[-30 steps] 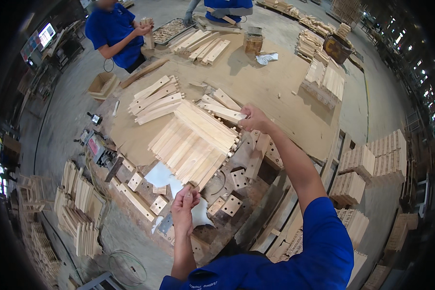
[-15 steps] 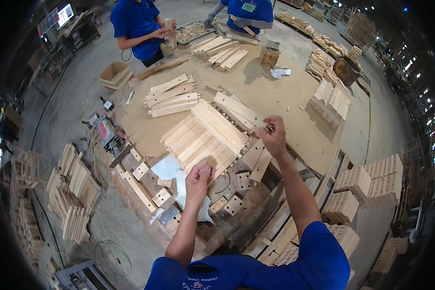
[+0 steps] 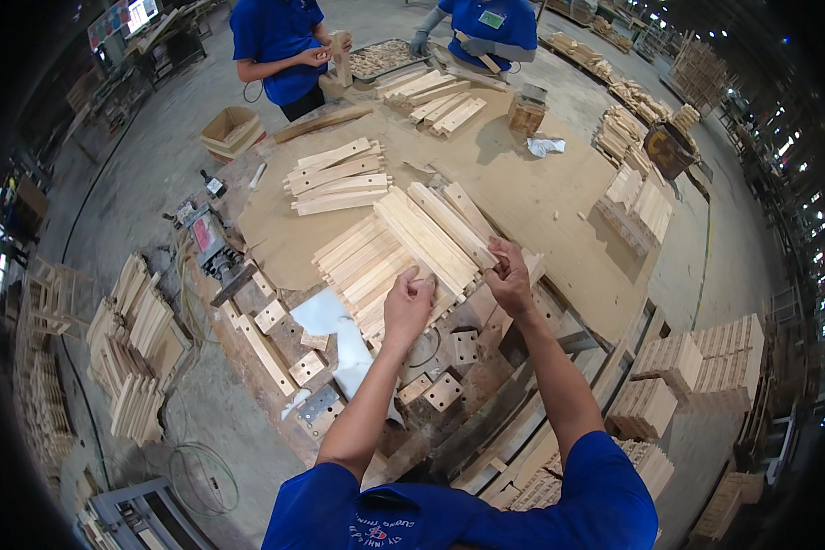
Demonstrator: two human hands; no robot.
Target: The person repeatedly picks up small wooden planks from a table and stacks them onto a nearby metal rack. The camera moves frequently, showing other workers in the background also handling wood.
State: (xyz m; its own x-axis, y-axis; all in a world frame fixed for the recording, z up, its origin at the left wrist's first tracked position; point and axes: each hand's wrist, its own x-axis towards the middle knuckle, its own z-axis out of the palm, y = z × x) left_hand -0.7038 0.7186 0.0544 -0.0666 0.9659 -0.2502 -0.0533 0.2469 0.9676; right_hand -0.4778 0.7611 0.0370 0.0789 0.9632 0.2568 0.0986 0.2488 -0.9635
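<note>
A row of pale wooden slats (image 3: 362,266) lies side by side on the table, with short pegs along their ends. My left hand (image 3: 410,301) is closed above the near slats, fingertips pressed together; whatever they hold is too small to make out. At the slats' right side stretches a pale wooden rail (image 3: 451,223). My right hand (image 3: 511,280) has its fingers closed at the near end of that rail. Just beyond it rests another board (image 3: 468,209).
Loose wooden pieces (image 3: 339,179) lie past the slats. Drilled blocks (image 3: 444,390), white sheets (image 3: 350,357) and a clamp-like metal tool (image 3: 213,247) sit on the near left of the table (image 3: 559,183). Stacked slats (image 3: 634,206) stand at right. Two people in blue work across the table.
My right hand has come left and down to the rail's near end, and the rail now sits closer against the slats. My left hand has moved up and right over the slats.
</note>
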